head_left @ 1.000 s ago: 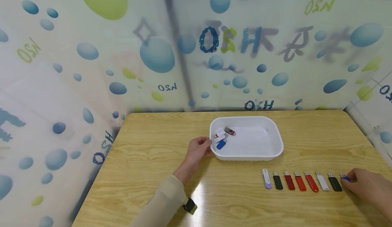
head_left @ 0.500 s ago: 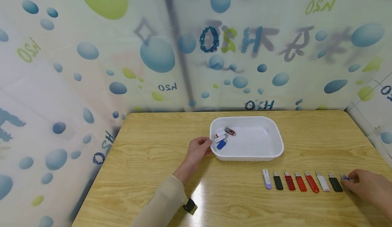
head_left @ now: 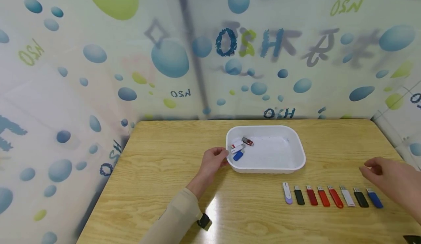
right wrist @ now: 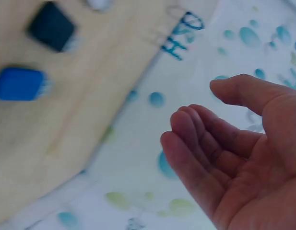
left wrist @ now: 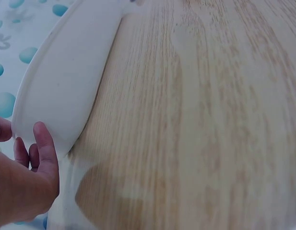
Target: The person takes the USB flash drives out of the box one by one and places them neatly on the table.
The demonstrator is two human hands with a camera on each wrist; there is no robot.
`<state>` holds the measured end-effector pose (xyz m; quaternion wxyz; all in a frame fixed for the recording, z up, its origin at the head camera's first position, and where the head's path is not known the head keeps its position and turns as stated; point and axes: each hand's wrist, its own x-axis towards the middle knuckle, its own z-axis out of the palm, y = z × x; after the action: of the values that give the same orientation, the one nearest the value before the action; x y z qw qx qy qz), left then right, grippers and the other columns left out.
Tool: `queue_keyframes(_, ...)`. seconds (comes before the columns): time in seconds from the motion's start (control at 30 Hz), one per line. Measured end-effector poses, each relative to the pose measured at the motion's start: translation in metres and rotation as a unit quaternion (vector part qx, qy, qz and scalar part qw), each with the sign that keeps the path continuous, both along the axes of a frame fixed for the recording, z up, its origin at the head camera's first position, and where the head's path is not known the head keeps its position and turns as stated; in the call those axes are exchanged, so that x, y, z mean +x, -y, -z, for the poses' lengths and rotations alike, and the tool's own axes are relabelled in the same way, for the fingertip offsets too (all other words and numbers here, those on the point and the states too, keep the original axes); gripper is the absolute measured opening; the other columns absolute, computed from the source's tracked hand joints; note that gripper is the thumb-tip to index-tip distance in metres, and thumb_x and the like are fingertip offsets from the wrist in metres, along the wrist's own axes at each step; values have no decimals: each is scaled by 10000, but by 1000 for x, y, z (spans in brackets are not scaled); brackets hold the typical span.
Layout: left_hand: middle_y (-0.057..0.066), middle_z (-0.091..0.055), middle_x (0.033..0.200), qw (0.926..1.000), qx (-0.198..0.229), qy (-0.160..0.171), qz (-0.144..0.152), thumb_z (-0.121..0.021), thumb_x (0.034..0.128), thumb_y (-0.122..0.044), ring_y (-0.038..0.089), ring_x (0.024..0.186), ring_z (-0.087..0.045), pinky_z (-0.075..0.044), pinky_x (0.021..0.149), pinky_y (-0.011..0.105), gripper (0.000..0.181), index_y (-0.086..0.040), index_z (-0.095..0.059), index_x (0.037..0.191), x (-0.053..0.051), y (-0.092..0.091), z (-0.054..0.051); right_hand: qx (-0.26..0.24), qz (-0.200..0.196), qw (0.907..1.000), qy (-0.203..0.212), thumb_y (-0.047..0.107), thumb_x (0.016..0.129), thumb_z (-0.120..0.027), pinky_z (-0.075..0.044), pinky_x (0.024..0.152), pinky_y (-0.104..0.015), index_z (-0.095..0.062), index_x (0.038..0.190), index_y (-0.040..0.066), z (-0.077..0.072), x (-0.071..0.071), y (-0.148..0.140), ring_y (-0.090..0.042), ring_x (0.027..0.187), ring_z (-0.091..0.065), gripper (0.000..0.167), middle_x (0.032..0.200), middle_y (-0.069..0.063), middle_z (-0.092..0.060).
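A white plastic tray (head_left: 266, 170) stands on the wooden table. At its left end, my left hand (head_left: 212, 162) pinches the rim between thumb and fingers; the left wrist view shows fingers (left wrist: 46, 148) against the outer wall. Inside the tray's left part lie a blue USB stick (head_left: 238, 155), white ones (head_left: 236, 149) and a dark red and metal one (head_left: 247, 141). My right hand (head_left: 389, 174) hovers above the table's right side with loosely bent fingers and holds nothing. Just below it, a blue USB stick (head_left: 375, 199) ends a row on the table.
Left of that blue stick, the row has black (head_left: 361, 198), white (head_left: 347, 196), red (head_left: 335, 197), dark red (head_left: 311, 196) and white-and-purple (head_left: 287, 193) USB sticks, among others. A patterned wall covering (head_left: 210, 90) rises behind the table (head_left: 158, 185).
My right hand has let go of the blue USB stick at the row's right end and lifted away from it. The left hand stays at the tray's rim.
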<state>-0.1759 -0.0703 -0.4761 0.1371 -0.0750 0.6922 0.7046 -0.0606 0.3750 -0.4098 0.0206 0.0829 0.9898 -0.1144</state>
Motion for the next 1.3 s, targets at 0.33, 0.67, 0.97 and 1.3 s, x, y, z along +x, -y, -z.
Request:
queue_keyframes(0.33,164,-657,1093,10000,-20,4,25,-642,991,-111,203,874,-677,-625,852,371,288,95,-635,1192,0,0,0,-14,-1030,9940,-367,224,972,-680,-547,592,-434,-689,1009,-60,-45,-36,60,-208,668,-576,286,803,-58,-672)
queue_keyframes(0.67,158,-654,1100,10000,-68,41,22,-646,989,-117,204,887,-679,-626,842,357,293,86,-637,1200,0,0,0,-18,-1738,9833,-535,215,955,-704,-530,581,-383,-717,1046,-9,-63,-64,108,-169,696,-576,242,829,-12,-674)
queue_keyframes(0.97,158,-650,1112,9999,-133,2,35,-643,997,-120,224,916,-677,-627,847,377,332,106,-619,1239,-1,-1,-1,-225,-2330,9710,-481,199,948,-709,-540,631,-355,-722,1075,-2,-59,-86,140,-153,718,-569,238,844,4,-666)
queue_keyframes(1.3,156,-649,1132,9996,-243,138,20,-647,1006,-149,216,919,-669,-623,850,351,316,68,-638,1235,-1,-1,-2,-35,-2774,9577,-768,142,934,-723,-547,644,-356,-716,1094,7,-51,-113,169,-171,728,-562,210,871,-34,-651)
